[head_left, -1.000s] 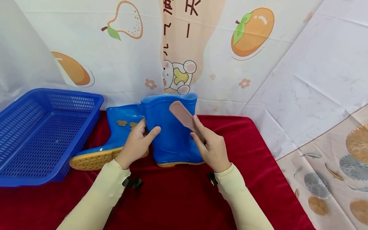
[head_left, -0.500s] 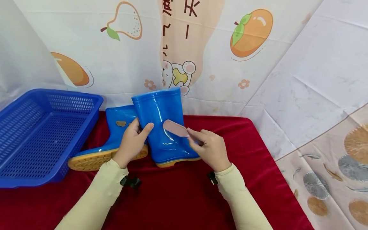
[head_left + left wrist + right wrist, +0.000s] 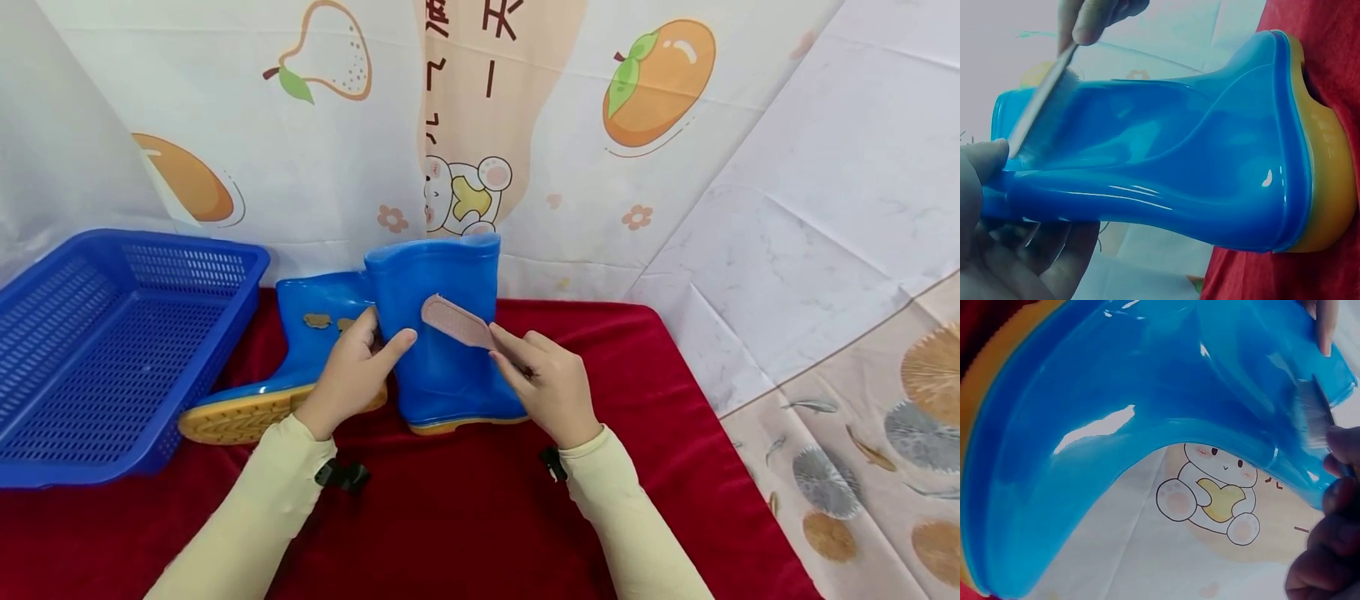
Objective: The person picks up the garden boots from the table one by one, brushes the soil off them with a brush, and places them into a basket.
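Note:
A blue rain boot point(image 3: 442, 375) with a yellow sole stands upright on the red cloth. My left hand point(image 3: 351, 371) grips the left side of its shaft, thumb on the near face and fingers behind. My right hand point(image 3: 551, 383) holds a pink brush point(image 3: 457, 323) by its handle, with the brush head across the upper shaft. In the left wrist view the bristles point(image 3: 1054, 115) face the boot and seem to touch it. Behind my left hand lies a second blue boot point(image 3: 307, 342) on its side, its patterned yellow sole outward and brown patches point(image 3: 317, 321) on the shaft.
A blue plastic basket point(image 3: 142, 367) stands at the left, close to the lying boot's toe. Red cloth point(image 3: 465, 517) covers the table, whose right edge slants down. A white printed curtain point(image 3: 570, 108) hangs right behind the boots.
The standing boot tipped left, then came back more upright. The brush swung from a steep slant to a flatter one and moved slightly left and down on the shaft.

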`<state>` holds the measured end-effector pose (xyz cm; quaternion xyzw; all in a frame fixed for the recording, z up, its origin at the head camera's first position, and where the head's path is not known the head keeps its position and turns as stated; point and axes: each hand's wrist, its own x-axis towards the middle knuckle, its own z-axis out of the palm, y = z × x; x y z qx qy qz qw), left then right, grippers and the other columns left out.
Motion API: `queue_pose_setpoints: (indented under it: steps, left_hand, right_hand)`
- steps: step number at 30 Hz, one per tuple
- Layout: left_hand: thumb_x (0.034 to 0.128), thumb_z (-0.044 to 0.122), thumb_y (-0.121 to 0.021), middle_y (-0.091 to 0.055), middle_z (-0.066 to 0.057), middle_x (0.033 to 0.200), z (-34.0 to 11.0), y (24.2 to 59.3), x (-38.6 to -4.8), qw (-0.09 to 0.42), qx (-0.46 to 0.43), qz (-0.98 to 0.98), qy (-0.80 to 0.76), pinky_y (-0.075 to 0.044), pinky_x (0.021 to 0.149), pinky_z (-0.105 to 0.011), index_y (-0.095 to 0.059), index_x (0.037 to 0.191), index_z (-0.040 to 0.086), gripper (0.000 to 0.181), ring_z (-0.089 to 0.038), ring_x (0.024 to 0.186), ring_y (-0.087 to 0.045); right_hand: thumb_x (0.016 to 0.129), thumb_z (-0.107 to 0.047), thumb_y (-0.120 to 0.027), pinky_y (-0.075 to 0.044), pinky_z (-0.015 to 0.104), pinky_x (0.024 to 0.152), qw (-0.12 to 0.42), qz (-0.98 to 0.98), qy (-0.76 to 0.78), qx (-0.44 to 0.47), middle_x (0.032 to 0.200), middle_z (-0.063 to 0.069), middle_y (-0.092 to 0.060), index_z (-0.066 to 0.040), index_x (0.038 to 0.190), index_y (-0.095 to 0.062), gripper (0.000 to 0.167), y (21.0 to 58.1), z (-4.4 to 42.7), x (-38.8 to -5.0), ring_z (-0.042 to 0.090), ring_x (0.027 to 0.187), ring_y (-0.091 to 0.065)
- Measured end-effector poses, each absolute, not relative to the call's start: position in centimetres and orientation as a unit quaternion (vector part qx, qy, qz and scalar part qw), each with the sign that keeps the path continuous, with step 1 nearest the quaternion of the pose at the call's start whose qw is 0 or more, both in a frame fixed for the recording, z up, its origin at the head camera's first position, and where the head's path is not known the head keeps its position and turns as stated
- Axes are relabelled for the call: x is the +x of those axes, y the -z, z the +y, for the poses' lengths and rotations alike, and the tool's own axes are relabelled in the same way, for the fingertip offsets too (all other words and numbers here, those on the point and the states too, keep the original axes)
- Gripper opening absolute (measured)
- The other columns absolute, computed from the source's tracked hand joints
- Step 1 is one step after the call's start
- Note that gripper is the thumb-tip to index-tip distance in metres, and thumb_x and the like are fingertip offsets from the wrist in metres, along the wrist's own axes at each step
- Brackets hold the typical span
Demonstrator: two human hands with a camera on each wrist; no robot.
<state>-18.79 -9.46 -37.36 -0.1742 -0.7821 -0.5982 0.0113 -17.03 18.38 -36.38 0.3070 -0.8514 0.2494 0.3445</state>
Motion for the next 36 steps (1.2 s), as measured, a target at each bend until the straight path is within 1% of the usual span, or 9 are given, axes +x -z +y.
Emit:
queue_pose_setpoints:
  steps: [4,9,11,15,20,22,27,33,36]
  left_hand:
    - [0.1064,0.039,-0.058,-0.054,-0.014,0.149,-9.64,37.45,-19.07,0.007,-0.158,-0.781,0.604,-0.050,0.105,-0.057,-0.035,0.155,0.009,0.062,-0.034,0.129,-0.060]
    - [0.1059,0.040,-0.058,-0.050,-0.015,0.154,-9.92,37.78,-19.34,0.003,-0.147,-0.780,0.608,-0.047,0.107,-0.058,-0.034,0.156,0.008,0.064,-0.037,0.136,-0.055]
    - [0.1061,0.039,-0.058,-0.049,-0.015,0.154,-10.03,37.81,-19.30,0.005,-0.147,-0.779,0.610,-0.047,0.108,-0.057,-0.034,0.156,0.007,0.064,-0.036,0.136,-0.054]
    - [0.1065,0.037,-0.058,-0.054,-0.013,0.148,-10.09,37.66,-19.11,0.004,-0.162,-0.778,0.606,-0.049,0.107,-0.055,-0.035,0.155,0.008,0.061,-0.032,0.129,-0.060]
    - [0.1061,0.031,-0.060,-0.060,-0.011,0.140,-9.71,37.37,-18.92,-0.006,-0.201,-0.780,0.593,-0.055,0.096,-0.044,-0.036,0.155,0.010,0.058,-0.027,0.106,-0.062]
    - [0.1059,0.030,-0.061,-0.060,-0.011,0.139,-9.60,37.30,-18.91,-0.005,-0.203,-0.782,0.590,-0.055,0.092,-0.043,-0.038,0.154,0.009,0.057,-0.028,0.103,-0.061]
    - [0.1058,0.034,-0.060,-0.058,-0.012,0.144,-9.57,37.45,-19.16,0.000,-0.185,-0.779,0.599,-0.052,0.104,-0.054,-0.039,0.150,0.008,0.056,-0.030,0.121,-0.063]
    - [0.1054,0.039,-0.059,-0.054,-0.014,0.149,-9.56,37.70,-19.36,-0.007,-0.166,-0.781,0.602,-0.051,0.103,-0.058,-0.036,0.153,0.008,0.062,-0.036,0.130,-0.060]
    - [0.1058,0.040,-0.058,-0.053,-0.015,0.151,-9.57,37.61,-19.26,-0.008,-0.157,-0.789,0.595,-0.051,0.102,-0.059,-0.036,0.154,0.007,0.063,-0.037,0.131,-0.059]
  right_hand:
    - [0.089,-0.019,-0.083,-0.034,0.022,0.046,0.291,-0.883,-0.233,0.285,0.064,-0.005,-0.047,-0.015,0.127,-0.076,0.038,36.49,18.51,-16.99,0.006,0.057,-0.037]
    - [0.092,-0.023,-0.080,-0.038,0.022,0.049,0.230,-0.909,-0.220,0.270,0.065,-0.007,-0.051,-0.016,0.127,-0.076,0.037,36.59,18.54,-16.94,0.006,0.058,-0.042]
    - [0.092,-0.023,-0.080,-0.038,0.022,0.049,0.236,-0.905,-0.221,0.276,0.066,-0.006,-0.053,-0.015,0.128,-0.075,0.037,36.66,18.52,-16.97,0.006,0.059,-0.042]
    - [0.090,-0.017,-0.082,-0.037,0.022,0.048,0.302,-0.868,-0.249,0.304,0.066,-0.004,-0.053,-0.011,0.128,-0.074,0.040,36.60,18.48,-17.09,0.006,0.058,-0.041]
    - [0.088,-0.012,-0.083,-0.033,0.022,0.047,0.353,-0.840,-0.273,0.309,0.065,-0.002,-0.048,-0.010,0.130,-0.073,0.043,36.45,18.46,-17.16,0.007,0.057,-0.037]
    - [0.088,-0.012,-0.083,-0.033,0.022,0.048,0.345,-0.846,-0.272,0.301,0.065,-0.002,-0.048,-0.011,0.130,-0.073,0.043,36.50,18.46,-17.15,0.007,0.057,-0.037]
    - [0.091,-0.015,-0.081,-0.037,0.023,0.050,0.282,-0.882,-0.261,0.274,0.065,-0.004,-0.050,-0.012,0.130,-0.074,0.039,36.66,18.48,-17.07,0.007,0.058,-0.039]
    - [0.094,-0.022,-0.079,-0.042,0.024,0.050,0.199,-0.918,-0.252,0.232,0.067,-0.006,-0.058,-0.014,0.130,-0.074,0.038,36.52,18.50,-16.90,0.008,0.059,-0.045]
    - [0.094,-0.024,-0.078,-0.043,0.023,0.051,0.202,-0.916,-0.253,0.235,0.070,-0.006,-0.063,-0.014,0.130,-0.074,0.038,36.49,18.55,-16.94,0.006,0.060,-0.046]
